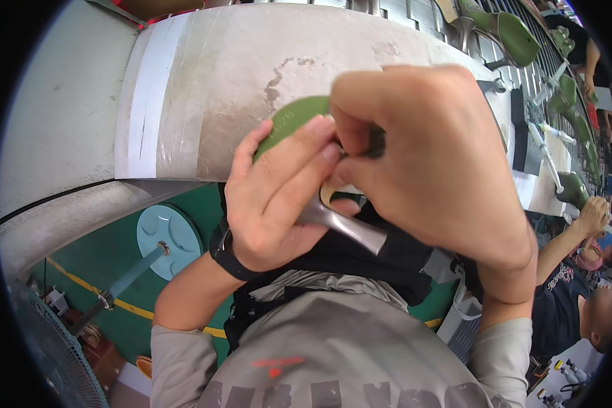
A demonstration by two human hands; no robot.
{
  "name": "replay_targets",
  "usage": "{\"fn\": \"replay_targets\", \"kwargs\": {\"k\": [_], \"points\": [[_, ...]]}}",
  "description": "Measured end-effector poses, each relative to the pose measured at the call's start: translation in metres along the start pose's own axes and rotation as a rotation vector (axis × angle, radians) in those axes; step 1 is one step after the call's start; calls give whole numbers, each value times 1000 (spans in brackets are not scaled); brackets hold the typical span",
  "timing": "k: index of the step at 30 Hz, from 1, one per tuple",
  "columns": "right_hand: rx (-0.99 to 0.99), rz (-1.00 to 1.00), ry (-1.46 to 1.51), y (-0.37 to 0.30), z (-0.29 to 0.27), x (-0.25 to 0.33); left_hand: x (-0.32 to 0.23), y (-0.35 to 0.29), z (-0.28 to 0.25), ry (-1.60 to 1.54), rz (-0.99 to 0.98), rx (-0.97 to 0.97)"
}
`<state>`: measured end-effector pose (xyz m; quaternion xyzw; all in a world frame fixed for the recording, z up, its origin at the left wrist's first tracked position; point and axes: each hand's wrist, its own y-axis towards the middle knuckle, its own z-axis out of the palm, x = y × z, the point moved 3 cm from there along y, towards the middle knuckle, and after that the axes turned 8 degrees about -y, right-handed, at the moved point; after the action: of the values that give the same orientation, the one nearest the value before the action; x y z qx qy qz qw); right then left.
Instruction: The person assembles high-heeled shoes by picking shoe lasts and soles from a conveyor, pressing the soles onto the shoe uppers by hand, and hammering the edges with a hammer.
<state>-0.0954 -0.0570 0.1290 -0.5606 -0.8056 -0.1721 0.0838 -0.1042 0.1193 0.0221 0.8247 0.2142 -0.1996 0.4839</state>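
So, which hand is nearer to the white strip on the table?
The left hand: it is to the right of the white strip; the right hand is farther right.

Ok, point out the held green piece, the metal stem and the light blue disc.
Green piece (294, 122): head view, exposed upper side.
Metal stem (350, 228): head view, middle of its shaft.
Light blue disc (177, 234): head view, flat face.

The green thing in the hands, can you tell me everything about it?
The green thing has a rounded, plastic-looking end with faint markings. A shiny grey tube, metal by its look, slants down to the right; the join is hidden. The left hand holds it at the near edge of the table. The right hand, blurred, curls close over it; I can't tell if it touches.
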Motion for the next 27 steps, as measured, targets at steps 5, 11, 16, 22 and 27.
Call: {"fn": "replay_targets", "kwargs": {"k": [5,11,16,22,27], "points": [[-287,-120,-206,-16,8,-25,5,13,3,11,-101,54],[-346,-184,-267,-41,27,-49,-3,26,-2,1,-179,196],[-418,-209,-197,-42,34,-56,-4,24,1,17,-193,269],[-486,-247,-167,-43,40,-62,-2,21,10,13,-171,173],[-486,-247,-145,-44,39,-65,-3,22,14,20,-159,169]]}}
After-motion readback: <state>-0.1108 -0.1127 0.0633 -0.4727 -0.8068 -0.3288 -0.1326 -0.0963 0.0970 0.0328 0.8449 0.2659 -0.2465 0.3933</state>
